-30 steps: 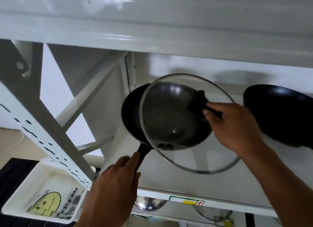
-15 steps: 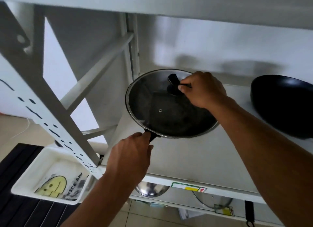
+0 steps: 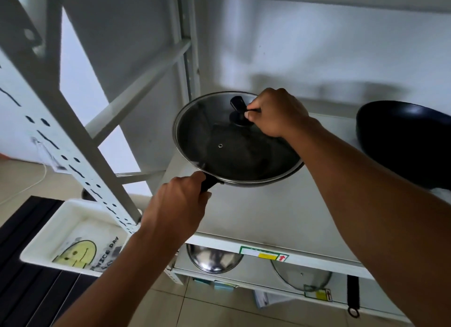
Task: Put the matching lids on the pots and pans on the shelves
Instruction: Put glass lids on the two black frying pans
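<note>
On pan [image 3: 244, 178], right hand [image 3: 275, 114] pinches lid knob [image 3: 238, 103] (left hand [image 3: 178, 212] grips handle [image 3: 208, 182]).

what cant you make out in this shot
All in the head view:
- Pan handle: mostly hidden inside the left hand.
- Lid knob: partly covered by the right hand, so its grip is unclear.
- Second pan: cut off by the right edge and the right arm.
- Lower-shelf steel lid and glass lid: tops hidden by the shelf.
- Shelf label: print too small to read.
</note>
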`<state>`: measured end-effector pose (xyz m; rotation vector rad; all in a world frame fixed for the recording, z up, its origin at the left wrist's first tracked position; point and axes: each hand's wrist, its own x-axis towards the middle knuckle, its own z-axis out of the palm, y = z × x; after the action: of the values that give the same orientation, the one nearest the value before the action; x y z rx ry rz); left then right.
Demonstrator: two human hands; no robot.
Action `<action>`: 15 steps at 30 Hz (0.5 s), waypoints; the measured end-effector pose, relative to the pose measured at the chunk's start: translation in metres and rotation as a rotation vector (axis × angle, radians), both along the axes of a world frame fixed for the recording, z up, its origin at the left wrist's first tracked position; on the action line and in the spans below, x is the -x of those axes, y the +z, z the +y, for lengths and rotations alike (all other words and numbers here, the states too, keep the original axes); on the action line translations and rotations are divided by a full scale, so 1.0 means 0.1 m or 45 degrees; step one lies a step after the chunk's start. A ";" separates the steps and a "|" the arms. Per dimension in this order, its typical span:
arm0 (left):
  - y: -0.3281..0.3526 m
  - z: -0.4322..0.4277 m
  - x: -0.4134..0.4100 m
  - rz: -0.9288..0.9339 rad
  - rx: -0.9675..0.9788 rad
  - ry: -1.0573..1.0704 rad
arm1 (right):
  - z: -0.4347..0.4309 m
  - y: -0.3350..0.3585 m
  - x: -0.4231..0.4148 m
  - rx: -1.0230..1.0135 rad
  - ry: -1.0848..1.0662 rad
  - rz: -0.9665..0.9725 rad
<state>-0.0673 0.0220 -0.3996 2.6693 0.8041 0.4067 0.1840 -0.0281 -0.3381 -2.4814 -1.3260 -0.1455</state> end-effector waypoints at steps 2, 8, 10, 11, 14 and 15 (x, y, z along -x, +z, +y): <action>0.00 0.03 -0.01 -0.012 0.031 0.010 | -0.01 0.00 -0.02 -0.020 -0.026 -0.032; -0.03 0.06 0.01 -0.016 0.073 0.027 | -0.01 0.00 -0.05 -0.045 -0.051 -0.040; -0.05 0.08 0.01 -0.026 0.074 0.021 | -0.03 0.00 -0.06 -0.031 -0.056 -0.055; -0.07 0.09 0.00 -0.033 0.066 0.020 | -0.05 -0.01 -0.07 -0.025 -0.050 -0.064; -0.07 0.08 0.00 -0.039 0.065 0.019 | -0.08 -0.04 -0.07 -0.038 -0.010 -0.090; -0.07 0.06 0.00 -0.052 0.061 0.015 | -0.09 -0.05 -0.07 -0.049 0.002 -0.093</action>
<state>-0.0669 0.0283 -0.4069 2.6049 0.8078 0.4374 0.1915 -0.0369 -0.3431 -2.4650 -1.3410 -0.2611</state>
